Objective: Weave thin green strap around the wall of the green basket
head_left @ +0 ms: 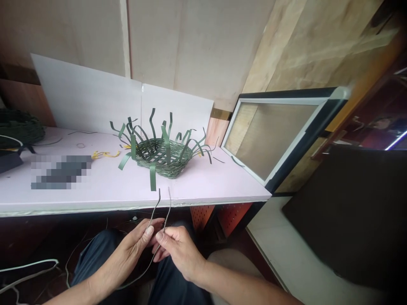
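Observation:
My left hand (141,237) pinches a thin weaving strand (154,209) between thumb and fingers, its tip pointing up past the table edge. Close beside it, my right hand (178,248) grips a second length of thin strand (169,207) the same way. From there a strand loops down below my hands toward my lap; whether both lengths are one piece I cannot tell. On the table just beyond stands a partly woven dark green basket (171,169), with flat green strips sticking up and bending outward all round its rim.
The pale table (104,190) runs across in front of me. At left lie a blurred-out dark object (62,171), yellow ties (106,154) and another green woven piece (22,127). A framed panel (280,140) leans at the right. Loose pale strands (30,273) hang at lower left.

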Available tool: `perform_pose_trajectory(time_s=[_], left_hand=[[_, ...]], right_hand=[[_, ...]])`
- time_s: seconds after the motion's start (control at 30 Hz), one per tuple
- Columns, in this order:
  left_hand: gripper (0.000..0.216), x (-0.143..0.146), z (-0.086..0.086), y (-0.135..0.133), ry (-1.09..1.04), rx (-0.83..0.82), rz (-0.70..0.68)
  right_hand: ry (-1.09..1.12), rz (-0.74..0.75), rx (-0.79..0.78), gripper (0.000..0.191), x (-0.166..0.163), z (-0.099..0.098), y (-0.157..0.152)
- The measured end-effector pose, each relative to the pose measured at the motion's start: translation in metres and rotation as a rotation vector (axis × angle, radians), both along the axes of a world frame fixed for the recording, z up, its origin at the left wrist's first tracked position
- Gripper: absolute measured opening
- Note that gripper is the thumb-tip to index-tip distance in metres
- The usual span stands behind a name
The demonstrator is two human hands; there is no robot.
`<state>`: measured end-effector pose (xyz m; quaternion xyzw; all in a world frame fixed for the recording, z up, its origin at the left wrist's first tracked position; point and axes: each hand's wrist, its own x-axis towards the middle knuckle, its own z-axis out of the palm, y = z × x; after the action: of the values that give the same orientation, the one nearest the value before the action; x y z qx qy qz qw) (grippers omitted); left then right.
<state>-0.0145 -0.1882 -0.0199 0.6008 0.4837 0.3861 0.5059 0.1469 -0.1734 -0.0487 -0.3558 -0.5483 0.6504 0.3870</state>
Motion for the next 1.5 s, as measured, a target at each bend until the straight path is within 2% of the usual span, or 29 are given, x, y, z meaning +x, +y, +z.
perform_pose_trajectory(time_s=[0.1,0.23,0.37,0.5,0.6,0.7,0.77,0.83,0.97,1.17,1.23,1.33,1.4,1.5], left_hand=[[0.061,0.002,0.007,-0.004,-0.023,-0.082,-0.029],[0.065,0.009,0.003,-0.007,-0.204,-0.259,-0.146],[0.054,0.013,-0.003,-0.008,-0.328,-0.282,-0.213],[0.051,0.012,-0.003,-0.007,-0.333,-0.301,-0.206],[0.048,0.009,0.0,-0.006,-0.286,-0.224,-0.167],[0.048,0.008,0.001,-0.004,-0.182,-0.097,-0.107],[0.053,0.009,0.0,-0.004,-0.118,-0.127,-0.141],[0.057,0.011,-0.002,-0.006,-0.105,-0.215,-0.212],[0.058,0.013,-0.004,-0.011,-0.105,-0.236,-0.297],[0.056,0.01,-0.011,-0.009,-0.049,-0.282,-0.321],[0.055,0.006,-0.011,-0.003,0.009,-0.238,-0.334],[0.052,-0.008,-0.006,0.013,0.137,-0.019,-0.348],[0.051,-0.023,-0.001,0.025,0.233,0.083,-0.333],[0.05,-0.049,0.003,0.043,0.343,0.107,-0.335]], right_hand=[[0.004,0.094,-0.038,0.062,-0.004,-0.003,-0.004],[0.04,0.148,-0.036,0.063,-0.005,-0.002,-0.006],[0.082,0.186,-0.037,0.063,-0.007,-0.002,-0.006],[0.02,0.214,-0.034,0.066,-0.006,-0.006,-0.004],[-0.191,0.132,0.086,0.063,0.0,-0.004,0.001],[-0.293,-0.104,0.255,0.052,0.009,0.006,0.007],[-0.253,-0.16,0.311,0.046,0.013,0.013,0.01],[-0.188,-0.103,0.304,0.047,0.015,0.018,0.012],[-0.076,-0.031,0.242,0.049,0.015,0.018,0.011],[0.137,0.032,0.077,0.047,0.009,0.018,0.008],[0.22,-0.048,0.049,0.045,0.014,0.025,0.016],[0.31,-0.289,0.078,0.039,0.043,0.04,0.042],[0.316,-0.437,0.127,0.038,0.078,0.05,0.064],[0.297,-0.703,0.188,0.034,0.146,0.058,0.092]])
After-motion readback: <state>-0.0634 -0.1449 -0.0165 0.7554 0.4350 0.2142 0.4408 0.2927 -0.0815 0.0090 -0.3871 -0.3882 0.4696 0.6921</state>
